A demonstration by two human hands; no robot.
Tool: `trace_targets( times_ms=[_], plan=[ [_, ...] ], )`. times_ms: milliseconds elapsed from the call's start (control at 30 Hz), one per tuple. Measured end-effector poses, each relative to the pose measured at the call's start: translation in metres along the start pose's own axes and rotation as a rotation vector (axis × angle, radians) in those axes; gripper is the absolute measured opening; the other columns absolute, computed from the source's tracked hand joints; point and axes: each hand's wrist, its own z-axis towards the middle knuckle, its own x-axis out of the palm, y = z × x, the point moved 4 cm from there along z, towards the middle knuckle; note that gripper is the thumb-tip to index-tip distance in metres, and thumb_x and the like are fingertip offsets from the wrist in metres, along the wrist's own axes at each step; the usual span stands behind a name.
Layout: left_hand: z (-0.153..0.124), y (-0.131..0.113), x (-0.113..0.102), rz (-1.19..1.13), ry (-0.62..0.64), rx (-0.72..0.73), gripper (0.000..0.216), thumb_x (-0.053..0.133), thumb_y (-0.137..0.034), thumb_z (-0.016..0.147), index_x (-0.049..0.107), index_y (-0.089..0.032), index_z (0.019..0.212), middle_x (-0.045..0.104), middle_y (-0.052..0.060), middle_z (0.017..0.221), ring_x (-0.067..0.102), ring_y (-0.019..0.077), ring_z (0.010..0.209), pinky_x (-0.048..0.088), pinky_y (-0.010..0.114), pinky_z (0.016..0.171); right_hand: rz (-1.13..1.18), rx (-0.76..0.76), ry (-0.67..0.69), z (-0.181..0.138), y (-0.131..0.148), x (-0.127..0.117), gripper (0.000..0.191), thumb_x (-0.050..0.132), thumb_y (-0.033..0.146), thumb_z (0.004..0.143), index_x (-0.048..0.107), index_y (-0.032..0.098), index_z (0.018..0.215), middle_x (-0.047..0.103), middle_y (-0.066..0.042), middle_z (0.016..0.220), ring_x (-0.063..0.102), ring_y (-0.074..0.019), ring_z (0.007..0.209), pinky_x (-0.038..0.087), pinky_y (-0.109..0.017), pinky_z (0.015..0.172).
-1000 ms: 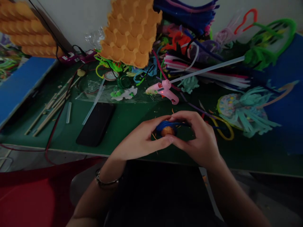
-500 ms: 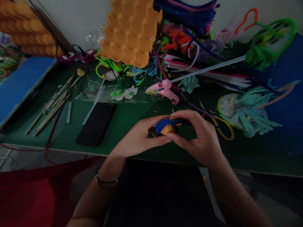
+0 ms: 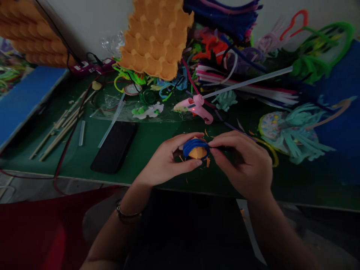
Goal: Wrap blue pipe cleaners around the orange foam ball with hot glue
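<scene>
My left hand [image 3: 165, 159] grips a small orange egg-carton cup [image 3: 197, 152] between thumb and fingers. Around the cup's side runs a dark blue pipe cleaner [image 3: 194, 143], wound in several turns. At the right side of the cup, my right hand [image 3: 244, 161] pinches the blue pipe cleaner between thumb and forefinger; its free length is hidden in the shadow of the palm. Orange scraps [image 3: 208, 162] lie on the green table just under the cup. Beyond the hands rests a pink glue gun [image 3: 197, 107] with a clear glue stick [image 3: 247, 82] in its back.
A black phone [image 3: 114, 148] lies left of my hands, near wooden sticks [image 3: 63, 127] and a short glue stick [image 3: 81, 133]. An orange egg tray [image 3: 156, 37] and bundles of pipe cleaners [image 3: 247, 84] line the back. A teal pipe-cleaner piece [image 3: 299, 127] sits at the right.
My right hand has moved slightly right, its fingertips now at the cup's right side. The cup has turned, showing more of its orange surface and the blue turns.
</scene>
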Motion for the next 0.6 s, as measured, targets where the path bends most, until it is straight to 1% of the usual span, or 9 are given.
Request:
trace_targets(
  times_ms=[67, 167, 267, 400, 600],
  plan=[
    [0.0, -0.004, 0.0, 0.079, -0.002, 0.062, 0.043, 0.068, -0.026, 0.074, 0.057, -0.019, 0.115, 0.064, 0.006, 0.113, 0.061, 0.0185, 0.1, 0.05, 0.027, 0.084, -0.004, 0.028, -0.009, -0.001, 0.0, 0.0, 0.014, 0.057, 0.008, 0.079, 0.06, 0.021, 0.082, 0.064, 0.001, 0.077, 0.06, -0.0115, 0.072, 0.049, -0.026, 0.064],
    [-0.001, -0.009, 0.0, 0.253, -0.009, 0.15, 0.043, 0.066, -0.022, 0.076, 0.055, -0.02, 0.117, 0.064, 0.006, 0.114, 0.06, 0.0185, 0.103, 0.047, 0.03, 0.089, 0.0, 0.113, -0.028, -0.002, -0.002, -0.002, 0.01, 0.057, 0.011, 0.079, 0.059, 0.021, 0.08, 0.064, 0.002, 0.073, 0.058, -0.0108, 0.066, 0.047, -0.025, 0.057],
    [-0.002, -0.013, 0.0, 0.389, -0.031, 0.201, 0.042, 0.064, -0.021, 0.078, 0.053, -0.02, 0.118, 0.063, 0.007, 0.113, 0.059, 0.0182, 0.103, 0.047, 0.031, 0.091, -0.009, 0.151, -0.003, -0.002, -0.004, -0.003, 0.007, 0.057, 0.015, 0.08, 0.058, 0.021, 0.076, 0.061, 0.002, 0.068, 0.055, -0.0099, 0.06, 0.044, -0.023, 0.051],
    [-0.004, -0.014, 0.002, 0.517, -0.055, 0.243, 0.042, 0.061, -0.019, 0.081, 0.049, -0.018, 0.122, 0.06, 0.008, 0.116, 0.057, 0.0178, 0.107, 0.047, 0.03, 0.091, -0.029, 0.118, 0.03, 0.0, -0.004, -0.003, 0.006, 0.058, 0.016, 0.078, 0.057, 0.019, 0.074, 0.061, 0.002, 0.067, 0.054, -0.0092, 0.058, 0.04, -0.023, 0.048],
    [-0.005, -0.013, 0.005, 0.605, -0.08, 0.25, 0.044, 0.058, -0.017, 0.082, 0.047, -0.017, 0.125, 0.059, 0.009, 0.118, 0.058, 0.0183, 0.107, 0.048, 0.03, 0.091, -0.085, 0.075, -0.011, 0.0, -0.001, -0.002, 0.01, 0.059, 0.013, 0.076, 0.055, 0.019, 0.069, 0.058, 0.002, 0.062, 0.054, -0.009, 0.056, 0.04, -0.022, 0.048]
  ],
)
